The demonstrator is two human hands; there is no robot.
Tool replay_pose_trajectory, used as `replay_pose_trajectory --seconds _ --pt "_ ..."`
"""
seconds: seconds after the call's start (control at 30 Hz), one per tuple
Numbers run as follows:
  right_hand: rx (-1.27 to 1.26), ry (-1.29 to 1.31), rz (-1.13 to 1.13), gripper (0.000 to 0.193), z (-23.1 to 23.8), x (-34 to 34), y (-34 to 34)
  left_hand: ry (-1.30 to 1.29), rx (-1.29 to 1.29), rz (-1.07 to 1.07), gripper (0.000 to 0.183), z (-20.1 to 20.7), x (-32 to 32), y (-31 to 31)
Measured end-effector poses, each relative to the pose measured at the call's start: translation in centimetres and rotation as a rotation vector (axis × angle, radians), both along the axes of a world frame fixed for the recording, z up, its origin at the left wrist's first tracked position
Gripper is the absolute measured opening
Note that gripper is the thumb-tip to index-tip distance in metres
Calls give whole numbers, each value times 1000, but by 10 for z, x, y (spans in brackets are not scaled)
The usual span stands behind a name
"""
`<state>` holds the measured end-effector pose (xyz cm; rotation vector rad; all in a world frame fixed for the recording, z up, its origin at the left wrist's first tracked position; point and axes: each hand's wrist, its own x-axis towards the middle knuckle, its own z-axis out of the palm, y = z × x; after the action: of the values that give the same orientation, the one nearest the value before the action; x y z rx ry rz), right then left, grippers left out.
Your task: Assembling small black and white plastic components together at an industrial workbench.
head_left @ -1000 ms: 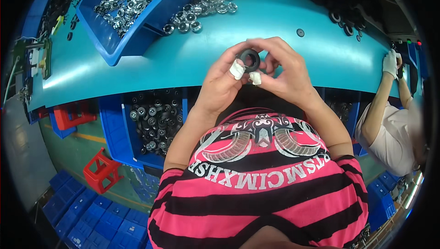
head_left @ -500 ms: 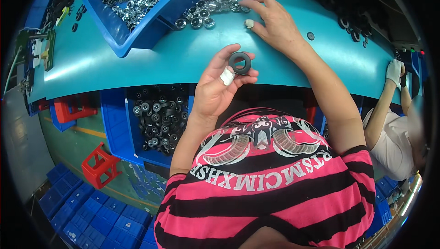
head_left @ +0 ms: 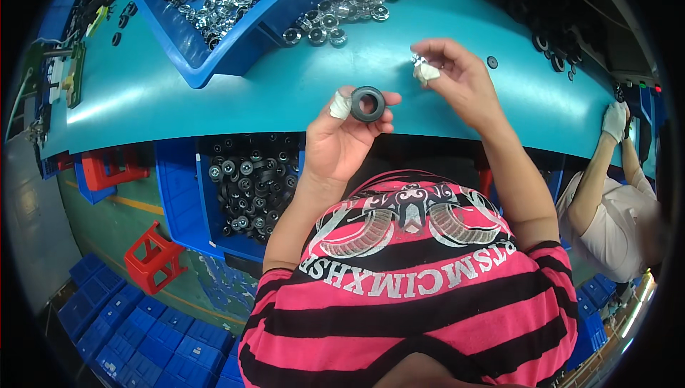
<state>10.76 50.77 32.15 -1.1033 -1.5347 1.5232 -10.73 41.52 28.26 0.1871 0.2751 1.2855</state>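
Note:
A black rubber tire [head_left: 354, 107], ring-shaped with an open centre, is gripped between the thumb and fingers of my left hand [head_left: 335, 144] over the table's near edge. My right hand [head_left: 460, 84], farther right above the table, pinches a small shiny chrome wheel hub [head_left: 418, 60] between thumb and fingertips. White wrapping covers both thumbs. Loose chrome hubs [head_left: 337, 37] lie on the tabletop beyond my hands, beside a blue bin [head_left: 193, 72] holding many more of them.
Below the table's edge at left, a blue crate [head_left: 207, 206] holds black wheels with hubs. A small black disc [head_left: 492, 62] and black tires [head_left: 540, 42] lie at right. Red stools [head_left: 153, 259] stand on the floor. A gloved co-worker [head_left: 606, 199] sits at far right.
My right hand has drawn back from the loose hubs toward me, now with a hub in its fingers. My left hand has shifted its grip and turned the tire slightly.

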Motion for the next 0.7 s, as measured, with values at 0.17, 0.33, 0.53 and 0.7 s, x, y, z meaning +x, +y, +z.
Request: replay_pose_trajectory --seconds 0.17,0.33,0.53,0.7 --pt "-140 192 10 36 10 2 -33 19 18 14 25 3 11 -1" --pt "-112 257 18 35 6 2 -46 101 -1 53 33 -1 20 -2" --pt "-185 348 34 37 5 2 -49 168 -15 46 43 0 29 0" --pt "-147 321 31 34 2 12 -55 334 1 63 44 -1 42 -5"
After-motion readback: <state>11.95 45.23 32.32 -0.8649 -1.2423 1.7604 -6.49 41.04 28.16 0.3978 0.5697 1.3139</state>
